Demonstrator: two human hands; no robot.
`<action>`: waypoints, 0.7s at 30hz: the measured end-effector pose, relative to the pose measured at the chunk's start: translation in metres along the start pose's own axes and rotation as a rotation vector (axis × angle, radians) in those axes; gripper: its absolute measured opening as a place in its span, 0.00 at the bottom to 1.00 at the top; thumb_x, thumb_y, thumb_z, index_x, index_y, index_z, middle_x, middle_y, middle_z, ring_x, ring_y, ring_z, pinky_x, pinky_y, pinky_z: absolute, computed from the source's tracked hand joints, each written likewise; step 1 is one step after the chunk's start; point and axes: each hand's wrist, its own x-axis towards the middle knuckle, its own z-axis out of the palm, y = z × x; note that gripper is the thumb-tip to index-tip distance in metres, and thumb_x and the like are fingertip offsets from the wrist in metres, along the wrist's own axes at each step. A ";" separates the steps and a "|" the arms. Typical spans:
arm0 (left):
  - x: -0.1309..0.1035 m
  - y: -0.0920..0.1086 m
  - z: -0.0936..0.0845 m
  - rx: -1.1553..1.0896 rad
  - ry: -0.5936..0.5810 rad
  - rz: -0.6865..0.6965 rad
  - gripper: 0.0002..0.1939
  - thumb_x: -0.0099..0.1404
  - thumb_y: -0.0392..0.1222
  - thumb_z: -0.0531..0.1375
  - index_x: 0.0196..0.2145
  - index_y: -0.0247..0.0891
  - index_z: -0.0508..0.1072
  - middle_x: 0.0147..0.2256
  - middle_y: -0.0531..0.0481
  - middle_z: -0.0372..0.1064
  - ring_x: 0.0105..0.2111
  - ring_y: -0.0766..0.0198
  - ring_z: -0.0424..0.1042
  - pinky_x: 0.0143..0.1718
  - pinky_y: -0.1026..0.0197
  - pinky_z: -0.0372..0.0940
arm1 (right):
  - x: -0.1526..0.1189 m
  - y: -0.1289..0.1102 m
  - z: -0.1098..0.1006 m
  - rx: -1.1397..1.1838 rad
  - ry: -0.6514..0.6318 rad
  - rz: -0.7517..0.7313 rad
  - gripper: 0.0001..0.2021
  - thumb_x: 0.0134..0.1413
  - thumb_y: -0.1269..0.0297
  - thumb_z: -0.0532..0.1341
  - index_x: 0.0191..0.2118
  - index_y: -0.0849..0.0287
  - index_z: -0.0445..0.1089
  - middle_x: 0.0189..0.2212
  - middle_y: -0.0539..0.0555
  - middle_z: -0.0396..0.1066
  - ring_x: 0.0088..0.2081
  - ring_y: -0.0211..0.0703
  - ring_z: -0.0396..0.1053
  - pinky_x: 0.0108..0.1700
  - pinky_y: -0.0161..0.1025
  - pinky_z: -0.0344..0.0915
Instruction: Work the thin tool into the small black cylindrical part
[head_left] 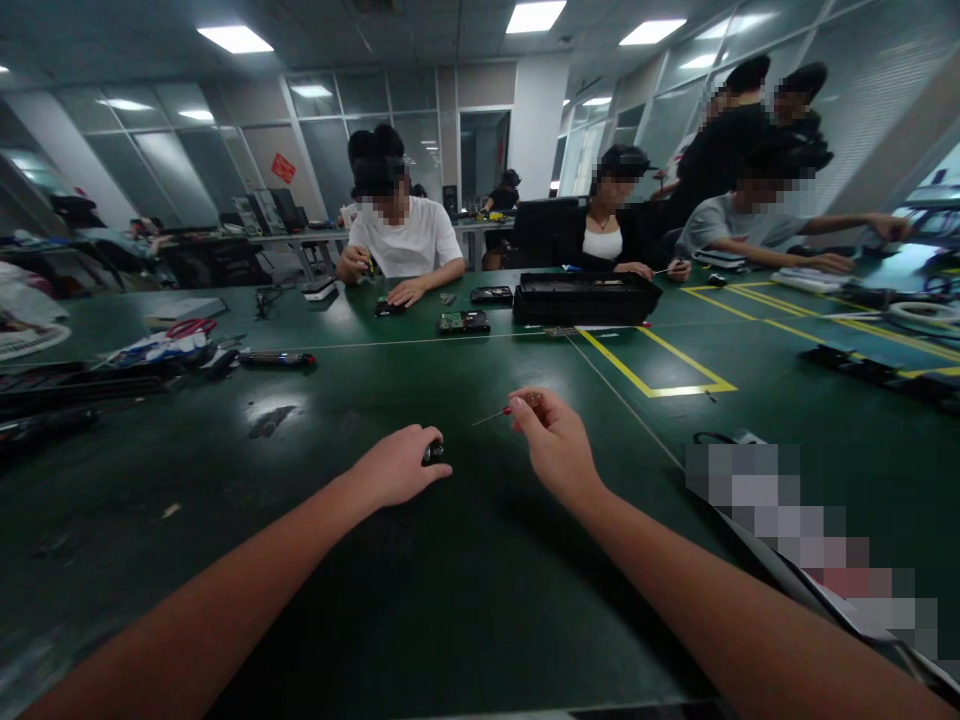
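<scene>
My right hand (pixel 556 440) is closed around a thin screwdriver (pixel 491 417). Its slim metal shaft points left, with a bit of red where the handle starts; most of the handle is hidden by my fingers. To the left, my left hand (pixel 401 466) curls over a small dark object with shiny parts (pixel 433 453) at the green table top (pixel 465 560). Fingers and thumb cover much of that object, so its kind does not show. The screwdriver's tip is apart from it, up and to the right.
Farther back lie a green circuit board unit (pixel 463 322) and a long black bin (pixel 585 300). A dark cylindrical tool (pixel 277 359) and cables (pixel 191 328) lie left. Yellow tape (pixel 652 390) marks the right side. A blurred-out white item (pixel 795 540) lies near right. People sit opposite.
</scene>
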 end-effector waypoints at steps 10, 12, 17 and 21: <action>0.002 -0.012 -0.004 -0.069 0.010 0.020 0.12 0.65 0.51 0.58 0.42 0.45 0.75 0.40 0.47 0.72 0.39 0.56 0.71 0.37 0.59 0.61 | 0.000 -0.001 0.001 0.049 -0.026 0.022 0.12 0.62 0.54 0.57 0.41 0.57 0.70 0.33 0.53 0.73 0.33 0.42 0.70 0.39 0.41 0.66; 0.000 -0.017 -0.013 -0.136 0.033 -0.024 0.13 0.64 0.52 0.59 0.41 0.44 0.75 0.39 0.49 0.73 0.38 0.56 0.71 0.37 0.59 0.61 | 0.000 0.001 0.001 0.050 -0.035 0.019 0.12 0.62 0.54 0.56 0.41 0.57 0.70 0.33 0.53 0.73 0.33 0.42 0.70 0.39 0.41 0.66; -0.011 -0.034 -0.042 -0.321 0.118 -0.176 0.16 0.60 0.52 0.62 0.41 0.40 0.77 0.37 0.48 0.73 0.36 0.58 0.70 0.36 0.60 0.60 | 0.001 0.001 0.003 0.033 -0.041 0.025 0.12 0.62 0.54 0.56 0.40 0.57 0.70 0.32 0.52 0.72 0.33 0.42 0.70 0.38 0.41 0.65; -0.024 -0.063 -0.056 -0.645 0.245 -0.343 0.19 0.64 0.52 0.61 0.46 0.36 0.74 0.35 0.51 0.68 0.30 0.65 0.63 0.28 0.64 0.54 | 0.000 -0.001 0.002 0.024 -0.062 0.031 0.11 0.62 0.55 0.56 0.40 0.57 0.70 0.32 0.52 0.72 0.33 0.42 0.70 0.38 0.40 0.65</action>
